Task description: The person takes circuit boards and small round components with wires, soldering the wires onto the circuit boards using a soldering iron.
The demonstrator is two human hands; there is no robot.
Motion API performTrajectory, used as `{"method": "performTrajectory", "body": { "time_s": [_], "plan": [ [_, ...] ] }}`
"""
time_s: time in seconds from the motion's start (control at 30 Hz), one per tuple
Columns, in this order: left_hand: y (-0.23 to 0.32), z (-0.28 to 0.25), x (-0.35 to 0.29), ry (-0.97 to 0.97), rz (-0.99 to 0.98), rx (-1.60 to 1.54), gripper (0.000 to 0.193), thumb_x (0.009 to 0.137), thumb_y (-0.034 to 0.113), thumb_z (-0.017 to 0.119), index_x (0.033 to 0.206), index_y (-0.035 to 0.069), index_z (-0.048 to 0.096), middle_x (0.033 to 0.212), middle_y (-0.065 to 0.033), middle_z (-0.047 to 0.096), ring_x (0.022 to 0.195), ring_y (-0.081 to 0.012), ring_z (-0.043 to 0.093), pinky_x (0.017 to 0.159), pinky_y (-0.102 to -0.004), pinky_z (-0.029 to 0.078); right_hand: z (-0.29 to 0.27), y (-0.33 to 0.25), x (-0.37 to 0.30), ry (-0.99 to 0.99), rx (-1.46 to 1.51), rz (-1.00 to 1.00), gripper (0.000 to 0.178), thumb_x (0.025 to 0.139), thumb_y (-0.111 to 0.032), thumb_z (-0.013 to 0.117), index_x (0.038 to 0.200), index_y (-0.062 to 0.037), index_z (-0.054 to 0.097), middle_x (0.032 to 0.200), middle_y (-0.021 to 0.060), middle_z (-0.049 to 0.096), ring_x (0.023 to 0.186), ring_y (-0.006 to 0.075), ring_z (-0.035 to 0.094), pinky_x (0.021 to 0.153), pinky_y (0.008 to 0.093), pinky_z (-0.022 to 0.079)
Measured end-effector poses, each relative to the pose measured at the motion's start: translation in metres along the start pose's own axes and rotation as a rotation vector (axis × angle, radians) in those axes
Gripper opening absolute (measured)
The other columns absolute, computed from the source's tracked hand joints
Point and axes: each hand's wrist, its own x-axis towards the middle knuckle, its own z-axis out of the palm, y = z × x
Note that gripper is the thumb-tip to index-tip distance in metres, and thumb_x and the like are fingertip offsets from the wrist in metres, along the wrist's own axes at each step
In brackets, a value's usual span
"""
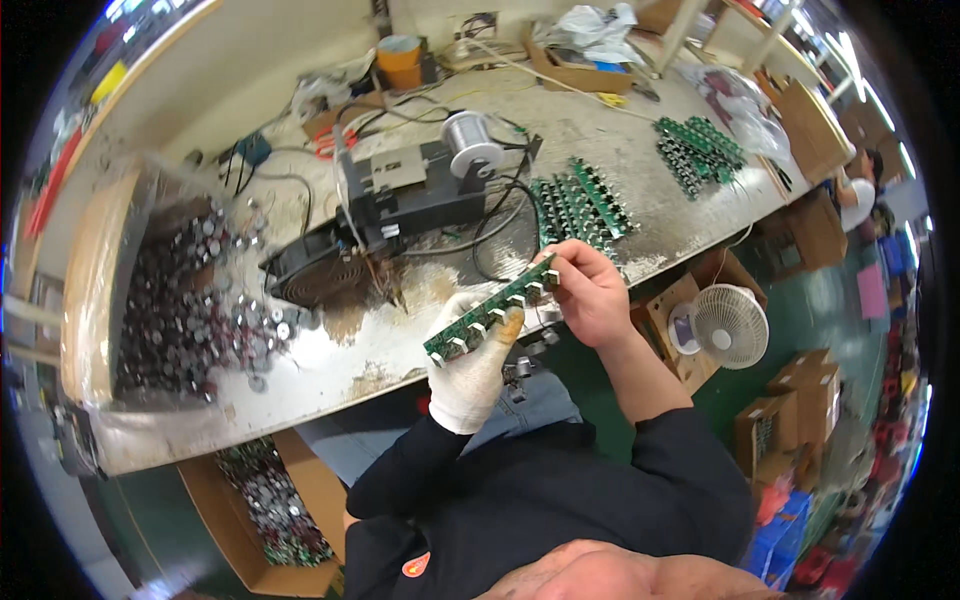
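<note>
A long green circuit board strip with several white parts along it is held in front of me, slanting up to the right. My left hand, in a white glove with a brownish stained thumb, grips its lower part. The bare fingers of my right hand close on its upper right end. Just beyond, on the bench, stands a dark soldering machine with a spool of solder wire on top. Similar green boards lie in a group right of the machine.
Many small round metallic parts fill an open-sided box at left and spill onto the bench. More green boards lie at the far right. Below the bench are a white fan and a carton of parts. Another person is far right.
</note>
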Motion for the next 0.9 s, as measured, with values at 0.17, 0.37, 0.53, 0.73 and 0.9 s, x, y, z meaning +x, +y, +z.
{"method": "performTrajectory", "body": {
  "time_s": [0.17, 0.37, 0.53, 0.73, 0.9],
  "plan": [
    [0.002, 0.020, 0.013, 0.049, -0.011, 0.079, 0.034, 0.076, 0.007, 0.076, 0.101, 0.000, 0.053, 0.085, -0.0043, 0.060, 0.078, -0.0086, 0.057, 0.069, -0.0222, 0.047, 0.000, -0.005, 0.009, 0.035, -0.022, -0.014, 0.008, 0.093, -0.007, 0.052, 0.086, -0.0033, 0.055, 0.093, 0.0071, 0.058, 0.075, 0.0135, 0.057, 0.063, 0.0269, 0.049],
    [-0.014, 0.022, 0.035, 0.045, -0.008, 0.013, 0.031, 0.081, 0.013, 0.074, 0.105, 0.001, 0.057, 0.090, -0.0018, 0.062, 0.078, -0.0066, 0.056, 0.066, -0.0212, 0.046, -0.016, 0.001, 0.035, 0.027, -0.130, -0.097, 0.004, 0.088, -0.003, 0.059, 0.085, -0.0007, 0.060, 0.091, 0.0047, 0.060, 0.079, 0.0112, 0.055, 0.072, 0.0244, 0.045],
    [-0.025, 0.026, 0.040, 0.093, -0.128, -0.261, 0.023, 0.085, 0.012, 0.069, 0.103, 0.005, 0.058, 0.085, 0.0017, 0.061, 0.068, -0.0052, 0.053, 0.058, -0.0210, 0.043, -0.013, 0.004, 0.040, 0.115, -0.262, -0.227, 0.013, 0.088, -0.001, 0.059, 0.101, 0.0009, 0.060, 0.096, 0.0034, 0.059, 0.086, 0.0096, 0.054, 0.081, 0.0240, 0.043],
    [-0.022, 0.039, 0.028, 0.250, 0.239, 0.326, 0.020, 0.083, 0.008, 0.070, 0.098, 0.001, 0.059, 0.089, -0.0050, 0.063, 0.078, -0.0109, 0.059, 0.070, -0.0233, 0.047, 0.007, 0.014, -0.007, 0.258, -0.268, -0.284, 0.017, 0.088, -0.006, 0.061, 0.098, -0.0038, 0.047, 0.084, -0.0018, 0.048, 0.072, 0.0043, 0.047, 0.061, 0.0179, 0.038],
    [-0.038, 0.038, 0.016, 0.043, 0.652, 0.769, 0.031, 0.070, 0.002, 0.067, 0.100, 0.005, 0.061, 0.101, -0.0146, 0.054, 0.089, -0.0283, 0.058, 0.076, -0.0336, 0.049, 0.006, 0.001, -0.027, 0.194, -0.270, 0.044, 0.024, 0.084, -0.014, 0.070, 0.095, -0.0040, 0.051, 0.082, -0.0018, 0.055, 0.067, 0.0020, 0.051, 0.059, 0.0184, 0.042]
  ]
}}
